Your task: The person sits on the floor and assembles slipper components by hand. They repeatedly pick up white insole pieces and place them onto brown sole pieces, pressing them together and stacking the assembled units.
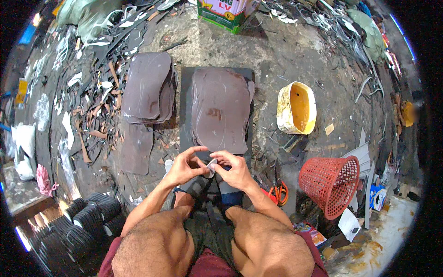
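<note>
In front of my knees, a small whitish curved piece (212, 169) is pinched between the fingers of both hands. My left hand (185, 168) grips its left side with thumb and fingertips, the index finger stretched forward. From the other side my right hand (234, 171) closes thumb and fingers on it. The kind of piece is too small to tell. Just beyond my fingers lies a stack of brown sole-shaped sheets (219, 108) with pale outlines drawn on top, resting on a dark board (185, 92). Neither hand holds these sheets.
More brown sole sheets (146, 85) are piled at the left. A yellow-stained cut container (282, 113) stands right, with a red perforated basket (323, 184) nearer and orange-handled scissors (279, 194). Black soles (76, 231) fill the lower left. Scraps litter the floor; a tin (221, 16) stands far.
</note>
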`<state>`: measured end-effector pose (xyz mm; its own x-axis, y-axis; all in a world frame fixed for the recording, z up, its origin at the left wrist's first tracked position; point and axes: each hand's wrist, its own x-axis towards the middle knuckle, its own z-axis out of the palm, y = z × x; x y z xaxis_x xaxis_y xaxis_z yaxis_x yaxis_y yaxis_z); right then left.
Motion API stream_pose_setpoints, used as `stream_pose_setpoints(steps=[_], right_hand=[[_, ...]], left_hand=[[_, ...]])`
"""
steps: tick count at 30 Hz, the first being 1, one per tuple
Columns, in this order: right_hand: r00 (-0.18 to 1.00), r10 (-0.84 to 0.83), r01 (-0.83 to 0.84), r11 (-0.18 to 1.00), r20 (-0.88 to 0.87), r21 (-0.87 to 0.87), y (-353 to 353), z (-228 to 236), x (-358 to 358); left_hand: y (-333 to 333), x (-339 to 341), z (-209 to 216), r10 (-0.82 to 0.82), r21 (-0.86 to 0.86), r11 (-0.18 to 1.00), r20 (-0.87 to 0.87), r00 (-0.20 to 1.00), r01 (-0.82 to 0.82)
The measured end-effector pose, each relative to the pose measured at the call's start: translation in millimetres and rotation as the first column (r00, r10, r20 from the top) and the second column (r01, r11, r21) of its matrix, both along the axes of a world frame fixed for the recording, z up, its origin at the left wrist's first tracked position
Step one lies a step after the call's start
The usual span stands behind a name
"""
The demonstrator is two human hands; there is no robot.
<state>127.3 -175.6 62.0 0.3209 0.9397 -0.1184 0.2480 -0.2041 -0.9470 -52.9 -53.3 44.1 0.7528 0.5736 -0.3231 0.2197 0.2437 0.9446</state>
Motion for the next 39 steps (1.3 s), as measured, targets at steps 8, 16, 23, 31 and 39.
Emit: stream_pose_setpoints(steps=[8, 16, 23, 31, 39], right_hand=[[0.928, -0.243, 0.244, 0.969, 0.283, 0.034, 16.7, 7.3, 94.8], [0.642, 0.143, -0.233, 0.972, 0.753, 0.014, 38.9, 40.8, 86.9], [0.934, -0.321, 0.331, 0.943, 0.155, -0.041, 53.4, 19.9, 121.4], [0.791, -0.218, 0.015, 0.941, 0.571, 0.338, 86.4, 54.4, 89.7], [0.618, -0.013, -0.097, 0.991, 0.786, 0.093, 38.8, -33.3, 39.5]], left_hand=[[37.0, 53.0, -6.2, 0.182, -0.217, 0.961, 0.031, 0.983, -0.171], [31.0, 71.9, -39.2, 0.453, 0.153, 0.876, 0.066, 0.889, -0.457], [33.5, 73.9, 9.8, -0.117, -0.100, 0.987, 0.107, 0.987, 0.128], [33.1, 76.8, -62.0, 0.120, 0.921, 0.358, -0.207, 0.971, 0.152], [28.9, 57.6, -59.0, 0.113, 0.886, 0.355, -0.359, 0.926, 0.300]])
